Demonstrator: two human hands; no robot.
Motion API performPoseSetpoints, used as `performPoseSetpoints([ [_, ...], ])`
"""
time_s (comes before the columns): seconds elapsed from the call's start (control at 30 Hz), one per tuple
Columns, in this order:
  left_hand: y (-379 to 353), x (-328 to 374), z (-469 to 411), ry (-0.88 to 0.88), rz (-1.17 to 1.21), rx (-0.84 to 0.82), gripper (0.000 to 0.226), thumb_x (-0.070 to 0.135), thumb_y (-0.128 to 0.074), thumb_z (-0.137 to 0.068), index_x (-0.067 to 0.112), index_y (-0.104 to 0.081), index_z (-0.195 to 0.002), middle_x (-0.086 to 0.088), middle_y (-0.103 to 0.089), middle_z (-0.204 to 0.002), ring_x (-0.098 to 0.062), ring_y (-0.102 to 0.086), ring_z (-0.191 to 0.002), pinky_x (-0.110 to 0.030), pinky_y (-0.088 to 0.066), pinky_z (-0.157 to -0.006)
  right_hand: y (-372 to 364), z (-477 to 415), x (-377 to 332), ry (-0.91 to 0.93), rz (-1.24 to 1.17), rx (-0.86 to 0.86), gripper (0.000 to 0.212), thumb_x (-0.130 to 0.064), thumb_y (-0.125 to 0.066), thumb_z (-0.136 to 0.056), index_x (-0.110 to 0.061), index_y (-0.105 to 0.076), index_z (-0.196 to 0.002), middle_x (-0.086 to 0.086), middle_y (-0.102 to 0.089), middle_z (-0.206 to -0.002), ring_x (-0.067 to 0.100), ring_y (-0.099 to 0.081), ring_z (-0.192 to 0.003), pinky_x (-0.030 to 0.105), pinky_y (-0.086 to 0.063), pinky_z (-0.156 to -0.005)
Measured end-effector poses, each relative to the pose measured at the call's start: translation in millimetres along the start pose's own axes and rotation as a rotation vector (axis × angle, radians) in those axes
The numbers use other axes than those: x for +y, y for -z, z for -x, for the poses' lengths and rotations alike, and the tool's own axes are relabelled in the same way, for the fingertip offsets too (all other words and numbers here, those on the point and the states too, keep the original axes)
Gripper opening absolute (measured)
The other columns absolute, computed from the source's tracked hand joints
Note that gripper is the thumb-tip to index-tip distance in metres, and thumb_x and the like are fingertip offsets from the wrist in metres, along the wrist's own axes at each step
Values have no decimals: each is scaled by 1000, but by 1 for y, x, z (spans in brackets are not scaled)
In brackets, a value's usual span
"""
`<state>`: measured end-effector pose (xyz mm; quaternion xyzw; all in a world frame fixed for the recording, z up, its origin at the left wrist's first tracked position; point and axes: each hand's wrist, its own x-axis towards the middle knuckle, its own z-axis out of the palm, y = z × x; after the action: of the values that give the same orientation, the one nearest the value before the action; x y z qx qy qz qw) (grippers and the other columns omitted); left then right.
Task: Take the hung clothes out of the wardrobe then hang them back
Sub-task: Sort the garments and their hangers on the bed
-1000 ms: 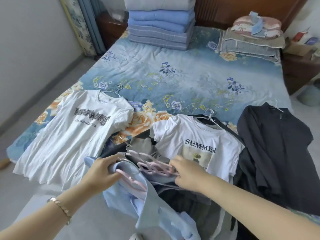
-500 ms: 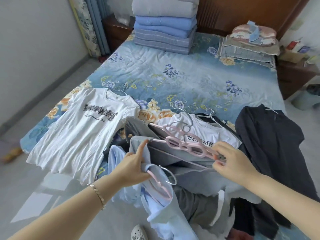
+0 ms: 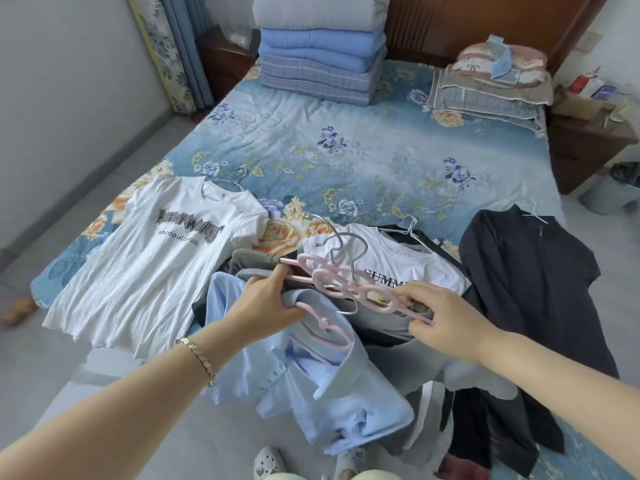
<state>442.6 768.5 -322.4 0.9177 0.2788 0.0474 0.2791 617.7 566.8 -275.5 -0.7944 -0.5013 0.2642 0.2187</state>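
two hands hold one bunch of pink hangers (image 3: 346, 287) over the near edge of the bed (image 3: 346, 150). the left hand (image 3: 266, 303) has its fingers curled round the left end of the bunch, and a light blue shirt (image 3: 332, 393) hangs down below that hand on its own pink hanger. the right hand (image 3: 440, 313) pinches the right end between thumb and fingers. grey clothes (image 3: 381, 318) sag just under the fingers, between the two hands. the metal hooks (image 3: 343, 251) stick up just past the fingers.

the clothes look soft, light and floppy, so i think they would slide and droop if grabbed by the cloth. the hangers look stiff and smooth. the best place to hold is likely the hard bars or the hooks, all squeezed together so none slips out.

past the fingers lie a white t-shirt with black letters (image 3: 156, 258) to the left, a summer t-shirt (image 3: 398, 268) just behind the hooks, and a dark jacket (image 3: 530, 278) to the right of the right hand.
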Motion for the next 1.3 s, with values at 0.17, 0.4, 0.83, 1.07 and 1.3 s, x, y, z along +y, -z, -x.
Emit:
performPoseSetpoints([
  [0.17,1,4,-5,11,-2,-5,54,43,-49,-62,14,-41,-107,4,-56,-76,-29,-57,-85,-26,-27,-73,19,-13,0,-73,9,-151,37,2,-49,-79,-34,-53,-88,-14,-51,-74,-2,-46,-60,14,-33,-55],
  [0.4,1,15,-15,62,-4,-46,43,40,-59,-71,18,-33,-97,3,-56,-76,-27,-56,-84,-26,-27,-72,12,-22,18,-124,-23,-178,11,5,-48,-75,-2,-48,-83,-3,-41,-65,15,-33,-62,29,-25,-59],
  [0.83,-11,31,-28,213,26,-32,37,26,-66,-79,17,-31,-89,7,-47,-74,-24,-47,-79,-30,-28,-67,26,-2,42,-4,-11,11,27,-19,-61,-85,-17,-47,-62,3,-44,-54,13,-29,-58,23,-26,-52],
  [1.07,-2,9,-12,317,84,163,61,26,-63,-76,25,-34,-129,5,-53,-59,-20,-49,-64,-29,-31,-66,42,-36,22,-44,193,154,38,-45,-52,-91,-19,-38,-66,-1,-42,-57,25,-42,-69,35,-25,-59],
  [1.3,55,-40,38,375,127,346,29,17,-62,-77,18,-53,-104,2,-47,-51,-15,-41,-50,-28,-32,-50,78,-81,-58,66,58,357,47,-31,-60,-89,-18,-31,-53,-3,-34,-50,25,-35,-57,30,-22,-49],
])
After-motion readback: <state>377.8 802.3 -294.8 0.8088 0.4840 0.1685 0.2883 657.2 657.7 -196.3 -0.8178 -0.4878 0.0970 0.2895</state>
